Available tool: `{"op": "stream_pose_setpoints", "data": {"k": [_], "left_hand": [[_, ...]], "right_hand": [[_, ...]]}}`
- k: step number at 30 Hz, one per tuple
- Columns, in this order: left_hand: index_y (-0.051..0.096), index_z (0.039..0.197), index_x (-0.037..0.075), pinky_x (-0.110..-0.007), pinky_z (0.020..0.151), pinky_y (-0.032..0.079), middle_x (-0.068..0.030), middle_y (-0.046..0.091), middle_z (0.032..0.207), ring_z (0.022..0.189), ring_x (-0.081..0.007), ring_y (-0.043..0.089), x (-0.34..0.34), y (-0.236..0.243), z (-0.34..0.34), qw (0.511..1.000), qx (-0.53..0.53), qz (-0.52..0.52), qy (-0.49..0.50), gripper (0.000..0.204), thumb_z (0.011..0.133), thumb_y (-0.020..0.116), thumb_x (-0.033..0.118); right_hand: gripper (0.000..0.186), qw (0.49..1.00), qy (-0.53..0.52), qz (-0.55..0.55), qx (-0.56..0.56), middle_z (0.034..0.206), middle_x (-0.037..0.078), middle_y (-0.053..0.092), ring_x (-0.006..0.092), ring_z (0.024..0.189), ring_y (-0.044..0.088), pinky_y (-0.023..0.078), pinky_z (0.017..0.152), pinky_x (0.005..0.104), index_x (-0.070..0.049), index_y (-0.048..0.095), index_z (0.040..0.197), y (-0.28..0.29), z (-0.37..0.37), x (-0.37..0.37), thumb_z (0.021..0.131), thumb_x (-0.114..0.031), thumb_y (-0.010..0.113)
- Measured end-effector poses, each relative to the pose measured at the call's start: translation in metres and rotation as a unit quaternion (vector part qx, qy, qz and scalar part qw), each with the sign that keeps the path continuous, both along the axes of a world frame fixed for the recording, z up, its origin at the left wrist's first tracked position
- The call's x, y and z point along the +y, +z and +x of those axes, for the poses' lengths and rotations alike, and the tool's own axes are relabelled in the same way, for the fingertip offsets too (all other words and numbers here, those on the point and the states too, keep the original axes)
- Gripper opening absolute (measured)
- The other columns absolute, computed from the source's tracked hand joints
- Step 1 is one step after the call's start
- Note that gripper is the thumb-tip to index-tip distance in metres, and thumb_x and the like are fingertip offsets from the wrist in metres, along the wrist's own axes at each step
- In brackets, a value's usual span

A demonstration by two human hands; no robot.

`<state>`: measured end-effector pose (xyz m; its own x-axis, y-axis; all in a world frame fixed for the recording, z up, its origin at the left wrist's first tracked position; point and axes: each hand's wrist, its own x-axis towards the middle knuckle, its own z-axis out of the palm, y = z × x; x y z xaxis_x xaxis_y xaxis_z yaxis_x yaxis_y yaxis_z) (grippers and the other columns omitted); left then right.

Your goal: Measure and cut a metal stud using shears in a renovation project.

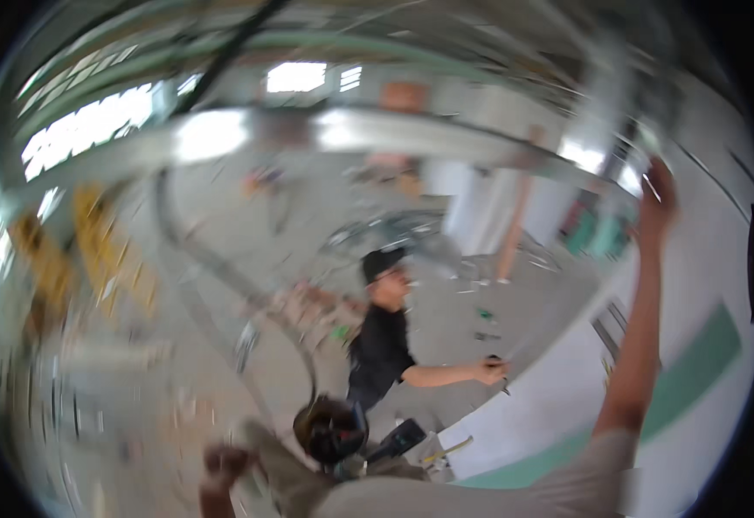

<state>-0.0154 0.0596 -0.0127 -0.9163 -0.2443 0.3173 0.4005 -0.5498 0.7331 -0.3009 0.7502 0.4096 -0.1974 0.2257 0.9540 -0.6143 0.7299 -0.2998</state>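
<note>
My right arm reaches up at the right. My right hand (658, 197) is raised beside the end of a shiny metal rail (463, 142) that crosses the view. Its fingers look closed around something small and bright, too blurred to name. Low at the left, my left hand (228, 462) hangs beside my leg, its fingers smeared by motion. Close to my waist is a dark round pouch (329, 427) with things inside. A black tool part (405, 438) sits just right of it.
Below, a co-worker (381, 345) in a black cap and shirt stretches an arm toward a white panel (524, 419) with a green band (696, 354). Yellow frames (105, 246) stand at the left. Rubble (316, 311) lies on the floor. A dark hose or cable (230, 276) curves downward.
</note>
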Motion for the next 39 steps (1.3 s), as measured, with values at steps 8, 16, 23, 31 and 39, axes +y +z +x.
{"op": "stream_pose_setpoints", "data": {"k": [8,16,23,31,39], "left_hand": [[0.073,0.112,-0.003,-0.031,0.079,0.057,-0.0152,0.077,0.105,0.085,-0.0207,0.070,-0.030,0.101,-0.030,0.979,0.036,-0.196,0.054,0.029,0.085,0.071,-0.015],[0.070,0.124,-0.003,-0.023,0.075,0.049,-0.0061,0.073,0.101,0.083,-0.0110,0.061,0.054,0.209,-0.053,0.953,-0.001,-0.259,0.160,0.034,0.090,0.072,-0.004],[0.038,0.160,-0.003,-0.038,0.097,0.052,-0.0184,0.065,0.136,0.113,-0.0265,0.065,0.027,0.174,-0.035,0.962,0.124,-0.235,-0.054,0.098,0.079,0.089,0.015],[0.037,0.160,-0.001,-0.048,0.115,0.044,-0.0244,0.059,0.148,0.131,-0.0368,0.061,-0.041,0.002,-0.033,0.883,-0.127,-0.380,-0.246,0.105,0.073,0.092,0.017],[0.035,0.161,-0.001,-0.063,0.095,0.054,-0.0324,0.062,0.137,0.109,-0.0512,0.067,0.010,0.074,-0.102,0.889,0.070,-0.138,-0.432,0.088,0.087,0.082,0.010]], "right_hand": [[0.069,0.614,0.609,0.165,-0.473,0.137,0.011,0.068,0.0244,0.116,0.067,0.054,0.100,0.0367,-0.004,0.064,0.138,-0.369,0.151,-0.398,0.077,-0.018,0.093],[0.096,0.586,0.585,0.226,-0.513,0.146,0.019,0.061,0.0328,0.125,0.063,0.050,0.106,0.0418,-0.001,0.046,0.154,-0.491,0.226,-0.524,0.078,-0.033,0.094],[0.073,0.471,0.769,-0.107,-0.419,0.143,0.015,0.063,0.0289,0.129,0.063,0.049,0.110,0.0437,-0.003,0.044,0.156,-0.363,0.188,-0.474,0.091,-0.005,0.077],[0.085,0.306,0.910,-0.165,-0.224,0.147,0.019,0.057,0.0377,0.128,0.060,0.045,0.116,0.0604,-0.015,0.040,0.159,-0.241,0.088,-0.442,0.084,-0.006,0.080],[0.070,0.375,0.872,-0.166,-0.267,0.126,0.017,0.071,0.0296,0.109,0.072,0.054,0.104,0.0464,-0.006,0.048,0.152,-0.091,0.079,-0.414,0.089,-0.010,0.077]]}}
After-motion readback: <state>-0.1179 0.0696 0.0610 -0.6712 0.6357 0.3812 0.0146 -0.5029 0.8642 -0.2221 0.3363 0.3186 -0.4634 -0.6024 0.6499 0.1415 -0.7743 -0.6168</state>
